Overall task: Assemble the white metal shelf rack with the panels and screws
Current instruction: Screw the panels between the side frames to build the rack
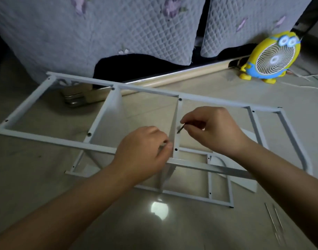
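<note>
The white metal rack frame (46, 139) lies on its side on the tiled floor, its upper side frame facing me. Two white shelf panels stand between the side frames; the right panel (173, 123) is in the middle of the view. My left hand (143, 150) grips the near edge of that panel where it meets the frame bar, something small and dark between its fingertips. My right hand (208, 129) pinches a thin dark screw (180, 129) with its tip against the panel's flange. A second side frame (219, 201) lies flat on the floor beneath.
A quilted grey cover (118, 33) hangs behind the rack. A yellow cartoon fan (273, 58) stands at the back right with white cables beside it. A wooden pole (190, 74) lies along the floor. Thin metal rods (275, 219) lie at the lower right.
</note>
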{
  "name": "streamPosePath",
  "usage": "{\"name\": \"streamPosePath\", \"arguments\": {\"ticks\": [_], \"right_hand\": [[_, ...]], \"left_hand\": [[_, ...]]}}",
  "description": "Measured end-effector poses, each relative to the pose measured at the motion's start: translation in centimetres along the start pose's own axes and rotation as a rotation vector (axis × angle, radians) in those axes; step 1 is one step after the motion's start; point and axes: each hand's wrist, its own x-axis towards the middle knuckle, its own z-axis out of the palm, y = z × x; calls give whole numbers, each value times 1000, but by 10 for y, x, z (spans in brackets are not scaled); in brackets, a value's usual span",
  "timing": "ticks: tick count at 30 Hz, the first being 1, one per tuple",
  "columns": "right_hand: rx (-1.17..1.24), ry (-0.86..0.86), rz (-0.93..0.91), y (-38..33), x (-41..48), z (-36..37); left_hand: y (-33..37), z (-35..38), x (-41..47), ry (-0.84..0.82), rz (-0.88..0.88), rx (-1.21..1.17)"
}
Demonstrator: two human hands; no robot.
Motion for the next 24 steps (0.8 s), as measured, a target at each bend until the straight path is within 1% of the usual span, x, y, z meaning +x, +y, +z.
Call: {"name": "streamPosePath", "arguments": {"ticks": [4,7,10,16,19,24], "right_hand": [[-59,-11,-115,-12,-14,1],[-94,-46,-154,-16,-23,-1],[-115,-92,-193,-18,-27,-2],[-294,-135,-311,-21,-23,-4],[-317,-184,-342,-20,-21,-6],[-349,-243,-385,-21,-23,-10]], "left_hand": [[-3,5,-19,53,123,-44],[-8,9,-23,130,212,-62],[-12,11,-24,170,285,-21],[-9,14,-22,195,299,1],[-7,14,-23,201,296,0],[-6,17,-27,201,358,44]]}}
